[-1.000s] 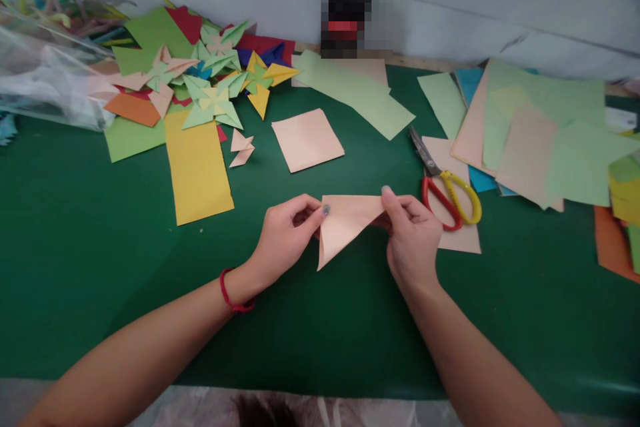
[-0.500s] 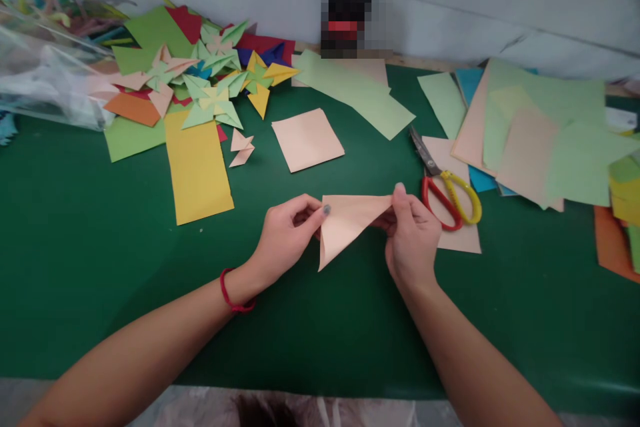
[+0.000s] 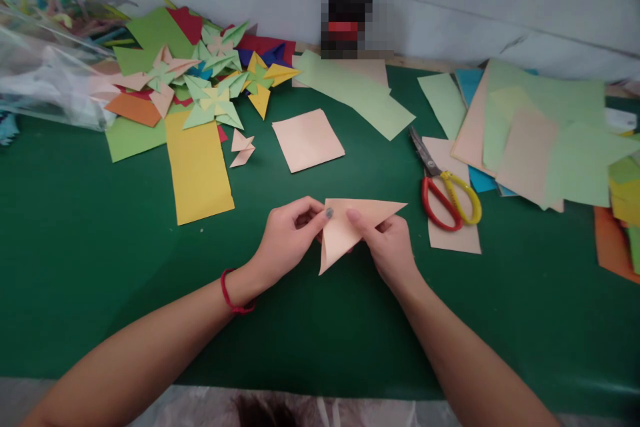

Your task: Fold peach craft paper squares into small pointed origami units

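A pale peach sheet of paper [image 3: 337, 230], folded into a triangle, is held between both hands above the green table. My left hand [image 3: 295, 230] pinches its left edge, thumb on top and fingers behind. My right hand [image 3: 393, 240] grips it near the lower slanted edge, with the thumb pressed on the front face; the right-hand point of the triangle sticks out past it. Beyond the hands lies a stack of peach paper squares [image 3: 309, 140]. A small folded peach piece [image 3: 243, 147] sits to the left of that stack.
Scissors [image 3: 443, 180] with red and yellow handles rest at right, partly on a peach strip [image 3: 453, 240]. Coloured sheets [image 3: 575, 147] lie farther right. A yellow sheet [image 3: 200, 173] and folded paper stars [image 3: 215, 100] are at left, beside a clear plastic bag [image 3: 55, 87].
My right hand has slid from the triangle's right tip leftward and down to its middle, with the thumb now on the front face. My left hand keeps its pinch.
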Motion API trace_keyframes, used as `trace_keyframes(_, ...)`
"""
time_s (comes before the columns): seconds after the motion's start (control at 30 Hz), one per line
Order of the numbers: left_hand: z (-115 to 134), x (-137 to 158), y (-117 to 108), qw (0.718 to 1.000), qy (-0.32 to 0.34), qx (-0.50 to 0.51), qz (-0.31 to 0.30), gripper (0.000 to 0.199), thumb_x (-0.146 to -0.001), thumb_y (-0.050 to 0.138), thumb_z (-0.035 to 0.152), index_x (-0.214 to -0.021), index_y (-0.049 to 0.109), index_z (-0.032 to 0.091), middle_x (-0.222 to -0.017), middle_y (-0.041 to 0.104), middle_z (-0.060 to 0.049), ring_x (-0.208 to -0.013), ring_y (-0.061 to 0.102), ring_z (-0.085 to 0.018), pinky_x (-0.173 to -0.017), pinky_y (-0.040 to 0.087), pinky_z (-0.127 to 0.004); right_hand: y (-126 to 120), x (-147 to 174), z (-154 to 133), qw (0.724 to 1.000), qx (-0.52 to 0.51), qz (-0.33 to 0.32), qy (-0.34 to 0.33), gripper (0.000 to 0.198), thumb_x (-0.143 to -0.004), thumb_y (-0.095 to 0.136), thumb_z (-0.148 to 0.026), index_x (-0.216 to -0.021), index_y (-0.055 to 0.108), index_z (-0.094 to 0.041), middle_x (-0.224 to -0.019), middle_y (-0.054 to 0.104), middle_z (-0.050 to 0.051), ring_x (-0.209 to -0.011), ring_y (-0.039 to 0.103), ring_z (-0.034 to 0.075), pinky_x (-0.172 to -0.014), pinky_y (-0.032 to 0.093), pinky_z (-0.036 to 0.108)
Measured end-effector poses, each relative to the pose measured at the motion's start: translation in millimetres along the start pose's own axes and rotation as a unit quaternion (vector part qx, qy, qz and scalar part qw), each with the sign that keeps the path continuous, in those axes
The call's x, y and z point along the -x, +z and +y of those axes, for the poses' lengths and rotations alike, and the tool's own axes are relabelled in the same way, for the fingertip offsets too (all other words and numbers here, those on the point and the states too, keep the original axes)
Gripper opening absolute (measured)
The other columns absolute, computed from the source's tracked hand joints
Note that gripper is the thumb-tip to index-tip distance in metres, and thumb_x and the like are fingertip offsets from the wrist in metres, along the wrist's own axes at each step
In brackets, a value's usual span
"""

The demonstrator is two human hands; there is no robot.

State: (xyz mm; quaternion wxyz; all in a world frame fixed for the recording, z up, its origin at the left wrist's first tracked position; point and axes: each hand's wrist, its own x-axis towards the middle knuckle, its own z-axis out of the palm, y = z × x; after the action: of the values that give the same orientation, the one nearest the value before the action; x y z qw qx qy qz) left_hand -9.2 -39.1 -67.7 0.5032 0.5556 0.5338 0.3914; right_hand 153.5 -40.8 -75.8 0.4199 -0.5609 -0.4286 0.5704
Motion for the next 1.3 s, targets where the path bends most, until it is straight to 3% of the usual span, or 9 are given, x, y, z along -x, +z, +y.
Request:
trace_keyframes(0.23, 0.0, -1.9, -1.2, 1.0, -0.015, 0.002, 0.015, 0.015, -0.083, 0.056, 0.028, -0.073, 0.059, 0.017, -0.065, 0.059, 0.002, -0.056, 0.052, -0.008, -0.049, 0.039, -0.018, -3.7, -2.4, -1.8, 0.999, 0.027, -0.037, 0.002, 0.028, -0.076, 0.064, -0.039, -0.064, 0.067, -0.015, -0.053, 0.065, 0.003, -0.044, 0.06, 0.014, -0.044, 0.049, 0.025)
trace_keyframes(0.47, -0.2, -4.2, -3.3, 0.999, -0.019, 0.007, 0.026, 0.016, -0.083, 0.057, 0.03, -0.075, 0.06, 0.017, -0.066, 0.058, 0.001, -0.057, 0.052, -0.009, -0.05, 0.041, -0.018, -4.4, -3.8, 2.3, 0.998, -0.012, -0.059, 0.022, 0.031, -0.076, 0.062, -0.044, -0.07, 0.068, -0.014, -0.057, 0.067, 0.004, -0.048, 0.064, 0.017, -0.048, 0.053, 0.029)
trace_keyframes(0.7, -0.6, -3.9, -2.3, 0.999, -0.021, 0.014, 0.024, 0.015, -0.083, 0.057, 0.029, -0.073, 0.059, 0.017, -0.063, 0.057, 0.002, -0.055, 0.052, -0.009, -0.049, 0.041, -0.019, -1.4, -2.4, 7.3, 0.993, -0.106, -0.041, 0.041, 0.039, -0.081, 0.054, -0.049, -0.077, 0.066, -0.012, -0.062, 0.065, 0.005, -0.055, 0.065, 0.017, -0.051, 0.058, 0.031)
trace_keyframes(0.97, -0.8, -3.7, -2.3, 0.999, -0.02, 0.023, 0.024, 0.016, -0.083, 0.056, 0.029, -0.071, 0.058, 0.017, -0.061, 0.057, 0.001, -0.053, 0.052, -0.008, -0.047, 0.04, -0.018, -4.5, -5.7, 0.5, 0.997, -0.043, 0.052, -0.023, 0.022, -0.072, 0.068, -0.036, -0.085, 0.069, -0.019, -0.077, 0.069, 0.002, -0.063, 0.064, 0.014, -0.054, 0.06, 0.029)
trace_keyframes(1.3, -0.3, -4.3, -2.8, 1.0, -0.018, 0.007, 0.024, 0.016, -0.082, 0.056, 0.028, -0.071, 0.058, 0.017, -0.062, 0.057, 0.001, -0.053, 0.052, -0.009, -0.047, 0.04, -0.019, -7.3, -6.7, 4.4, 0.994, -0.105, 0.018, 0.007, 0.032, -0.082, 0.053, -0.046, -0.089, 0.066, -0.017, -0.074, 0.068, 0.003, -0.067, 0.066, 0.015, -0.054, 0.058, 0.028)
